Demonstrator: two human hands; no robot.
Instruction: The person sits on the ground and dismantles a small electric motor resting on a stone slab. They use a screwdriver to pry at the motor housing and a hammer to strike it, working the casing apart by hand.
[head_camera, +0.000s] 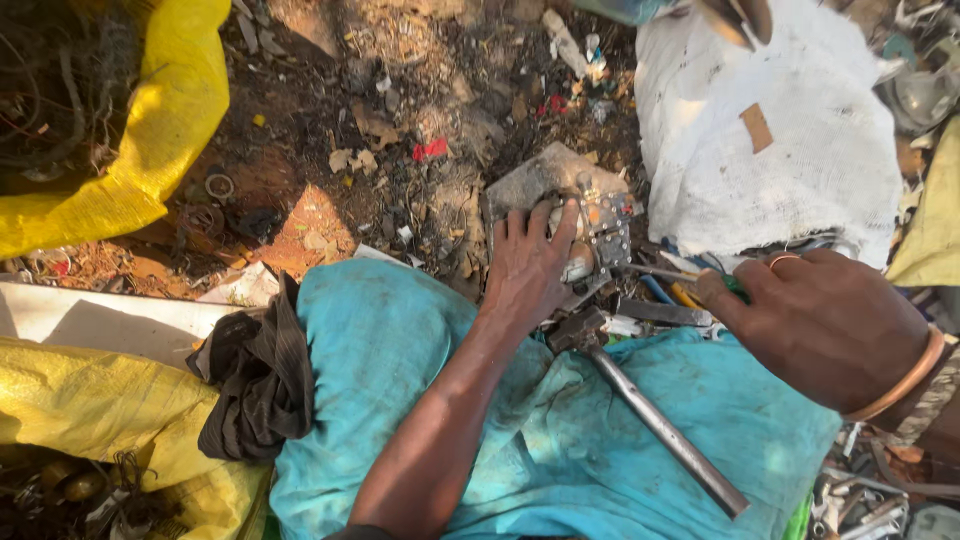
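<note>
Risk: the metal part (597, 232) could slip or twist off the flat stone (545, 175) it sits on, w/ only the left hand (528, 270) pinning it, fingers spread flat over its near side. The tool tip could skid toward those fingers. Right hand (815, 320) is clamped on a green-handled tool (735, 286), prob. a screwdriver. The part is small, grey, boxy, w/ screws and an orange patch. Hammer (650, 415) lies on the teal cloth (560, 440).

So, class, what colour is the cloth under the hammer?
Turquoise blue, dirt-stained; the cloth under the hammer shows best in the head view.
</note>
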